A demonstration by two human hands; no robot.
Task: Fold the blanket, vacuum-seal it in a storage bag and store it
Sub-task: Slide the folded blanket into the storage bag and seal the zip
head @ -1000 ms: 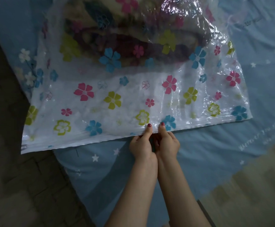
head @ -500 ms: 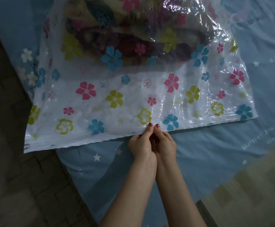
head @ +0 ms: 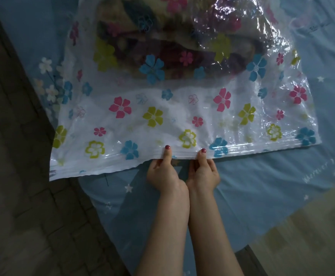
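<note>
We're sealing the bag (head: 182,116), blanket (head: 172,36) inside: left hand (head: 163,172) & right hand (head: 203,172) pinch its zip edge. Next: press outward along it.

We see the left hand (head: 163,172) and right hand (head: 203,171) pinching the storage bag (head: 162,120) along its near edge, blanket (head: 162,42) inside, on the bed (head: 262,186).

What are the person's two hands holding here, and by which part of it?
Both the left hand and right hand pinch the storage bag at its near zip-seal edge, thumbs on top.
</note>
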